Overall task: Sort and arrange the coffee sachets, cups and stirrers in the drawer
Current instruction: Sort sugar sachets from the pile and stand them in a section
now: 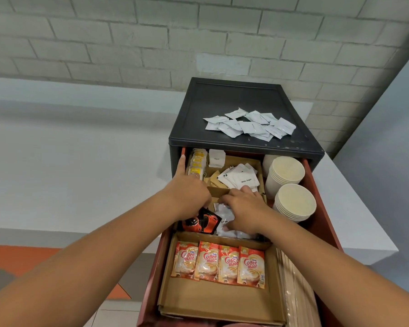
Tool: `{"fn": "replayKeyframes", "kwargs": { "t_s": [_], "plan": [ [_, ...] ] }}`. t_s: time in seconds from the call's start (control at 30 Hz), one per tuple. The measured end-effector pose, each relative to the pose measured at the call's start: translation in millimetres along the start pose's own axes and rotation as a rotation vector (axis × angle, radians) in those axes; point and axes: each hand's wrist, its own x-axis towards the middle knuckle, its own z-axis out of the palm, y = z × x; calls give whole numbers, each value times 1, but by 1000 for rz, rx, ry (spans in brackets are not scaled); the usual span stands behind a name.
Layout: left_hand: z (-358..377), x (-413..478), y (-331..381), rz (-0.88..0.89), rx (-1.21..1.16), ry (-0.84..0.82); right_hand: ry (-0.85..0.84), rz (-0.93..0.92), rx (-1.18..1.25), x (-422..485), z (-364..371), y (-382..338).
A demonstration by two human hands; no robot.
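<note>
My right hand (243, 208) grasps white sachets (223, 214); left hand (189, 192), over orange sachet (202, 224), grip indeterminate. I should gather edges squarely.

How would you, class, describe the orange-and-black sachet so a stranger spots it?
Find the open red drawer of the black cabinet. In its middle compartment, by the left hand, lies the orange-and-black sachet; its neighbours are white sachets.

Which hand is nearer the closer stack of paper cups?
Right. The right hand lies on white sachets just left of that cup stack; the left hand is farther left, above the orange sachet, forefinger at the drawer's left wall.
</note>
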Motion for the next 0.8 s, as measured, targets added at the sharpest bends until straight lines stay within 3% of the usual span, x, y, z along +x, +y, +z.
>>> {"fn": "replayKeyframes", "kwargs": {
  "t_s": [0.33,0.57,0.67,0.8],
  "plan": [
    [9,1,0,11,22,54,44,-10,-41,-6,-7,-3],
    [17,5,0,-3,8,119,124,-39,239,-11,-20,-10],
    [17,7,-1,0,-22,125,65,-97,103,-14,-16,-13],
    [16,5,-7,32,-131,134,54,-38,-64,-15,-13,-9]
  ]
}}
